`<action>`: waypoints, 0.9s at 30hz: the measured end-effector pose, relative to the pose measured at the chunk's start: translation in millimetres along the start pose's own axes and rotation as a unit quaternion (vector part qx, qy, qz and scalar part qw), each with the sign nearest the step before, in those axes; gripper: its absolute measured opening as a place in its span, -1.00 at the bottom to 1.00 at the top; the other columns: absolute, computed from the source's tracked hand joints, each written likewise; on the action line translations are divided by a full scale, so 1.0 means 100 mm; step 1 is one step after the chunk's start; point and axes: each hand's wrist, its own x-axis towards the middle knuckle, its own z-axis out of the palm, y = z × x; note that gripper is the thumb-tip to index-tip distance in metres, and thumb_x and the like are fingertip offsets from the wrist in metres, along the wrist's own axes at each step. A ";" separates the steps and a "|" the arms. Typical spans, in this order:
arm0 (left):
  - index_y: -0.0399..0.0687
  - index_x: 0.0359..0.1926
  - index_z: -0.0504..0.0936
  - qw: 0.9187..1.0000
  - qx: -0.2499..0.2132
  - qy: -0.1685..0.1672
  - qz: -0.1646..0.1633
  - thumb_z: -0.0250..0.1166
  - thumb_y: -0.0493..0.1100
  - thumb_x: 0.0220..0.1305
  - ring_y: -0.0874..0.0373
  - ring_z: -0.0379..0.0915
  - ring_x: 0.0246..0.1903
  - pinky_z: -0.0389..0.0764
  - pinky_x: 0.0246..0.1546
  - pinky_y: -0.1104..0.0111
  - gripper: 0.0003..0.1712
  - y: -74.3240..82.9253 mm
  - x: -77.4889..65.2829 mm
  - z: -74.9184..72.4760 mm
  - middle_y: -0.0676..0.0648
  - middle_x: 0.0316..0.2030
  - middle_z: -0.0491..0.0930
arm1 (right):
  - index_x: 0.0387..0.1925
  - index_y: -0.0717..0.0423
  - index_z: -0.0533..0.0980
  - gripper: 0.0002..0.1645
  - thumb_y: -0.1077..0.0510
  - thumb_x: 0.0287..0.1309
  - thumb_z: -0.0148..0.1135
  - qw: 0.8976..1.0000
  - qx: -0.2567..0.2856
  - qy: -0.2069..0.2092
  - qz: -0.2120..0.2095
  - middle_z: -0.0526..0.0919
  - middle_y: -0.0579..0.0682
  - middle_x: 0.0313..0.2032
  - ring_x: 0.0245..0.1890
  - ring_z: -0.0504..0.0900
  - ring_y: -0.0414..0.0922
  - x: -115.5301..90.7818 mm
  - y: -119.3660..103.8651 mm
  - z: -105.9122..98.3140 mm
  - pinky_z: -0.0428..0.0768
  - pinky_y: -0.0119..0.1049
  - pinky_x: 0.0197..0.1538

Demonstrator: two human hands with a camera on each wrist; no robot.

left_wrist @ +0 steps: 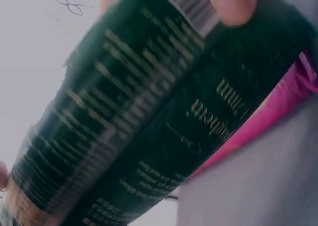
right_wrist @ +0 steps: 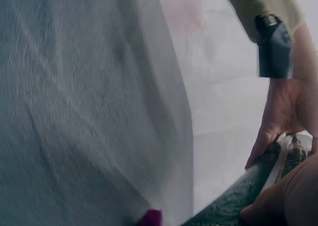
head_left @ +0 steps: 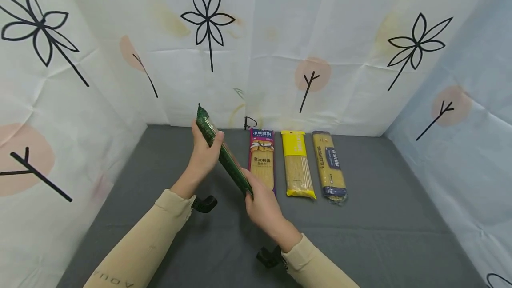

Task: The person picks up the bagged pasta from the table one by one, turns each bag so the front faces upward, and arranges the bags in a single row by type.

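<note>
A long green spaghetti packet [head_left: 229,160] is held up at a slant over the grey cloth, its upper end toward the back left. My left hand [head_left: 203,151] grips it near that upper end, thumb across the side facing me. Lower down, my right hand [head_left: 262,200] holds the other end. Close up in the left wrist view, the dark green packet [left_wrist: 149,102] shows pale printed lines and the word spaghetti. Both hands are on the packet [right_wrist: 231,201] in the right wrist view too, where it is partly covered by fingers.
Three other pasta packets lie side by side behind my right hand: a purple-edged one [head_left: 262,163], a yellow-ended one [head_left: 299,168] and a tan and navy one [head_left: 330,166]. A patterned white curtain [head_left: 272,57] encloses the back and sides of the grey cloth [head_left: 380,203].
</note>
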 end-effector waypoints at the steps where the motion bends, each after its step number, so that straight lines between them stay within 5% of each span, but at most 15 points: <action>1: 0.27 0.38 -0.78 1.000 -0.004 -0.008 -0.002 -0.05 0.34 0.37 -0.17 -0.42 0.45 0.02 0.30 -0.16 0.11 0.02 -0.01 0.01 -0.17 0.45 -0.63 | 0.44 -0.08 0.19 -0.17 0.40 0.20 0.19 1.000 -0.019 0.013 -0.009 0.44 0.02 0.25 -0.02 0.58 -0.02 0.00 0.00 0.00 0.59 -0.08 -0.02; 4: 0.30 0.34 -0.84 1.000 -0.010 -0.016 0.000 0.00 0.35 0.34 -0.28 -0.09 0.39 0.25 0.21 -0.14 0.17 0.05 -0.03 0.05 -0.30 0.46 -0.47 | 0.43 -0.05 0.20 -0.16 0.41 0.16 0.21 0.996 -0.069 0.048 -0.031 0.49 0.06 0.18 -0.16 0.62 -0.01 0.02 0.00 -0.02 0.63 -0.09 -0.10; 9: 0.28 0.35 -0.82 0.999 -0.031 -0.002 0.011 0.07 0.27 0.36 -0.28 0.39 0.12 0.51 -0.02 -0.07 0.19 0.04 -0.05 0.11 -0.47 0.29 0.13 | 0.43 -0.08 0.22 -0.14 0.36 0.14 0.29 0.985 -0.153 0.074 -0.040 0.49 0.05 0.11 -0.20 0.62 -0.01 0.04 0.01 -0.01 0.66 -0.10 -0.22; 17: 0.43 0.45 -0.53 0.985 -0.168 0.022 -0.024 0.19 -0.12 0.38 -0.14 0.41 0.09 0.56 -0.04 0.03 0.09 -0.06 -0.06 0.17 -0.27 0.26 0.15 | 0.41 -0.04 0.25 -0.06 0.27 0.00 0.44 0.967 -0.229 0.085 -0.071 0.47 0.09 0.09 -0.13 0.59 0.05 -0.01 0.02 0.06 0.67 -0.05 -0.24; 27: 0.23 0.49 -0.27 0.981 -0.187 0.015 -0.053 0.13 -0.27 0.38 -0.16 0.40 0.10 0.58 -0.07 0.05 -0.08 -0.12 0.02 0.14 -0.27 0.25 0.18 | 0.39 -0.04 0.28 -0.10 0.30 -0.03 0.37 0.975 -0.181 0.096 -0.083 0.46 0.11 0.09 -0.06 0.57 0.07 -0.06 -0.01 0.09 0.66 0.00 -0.34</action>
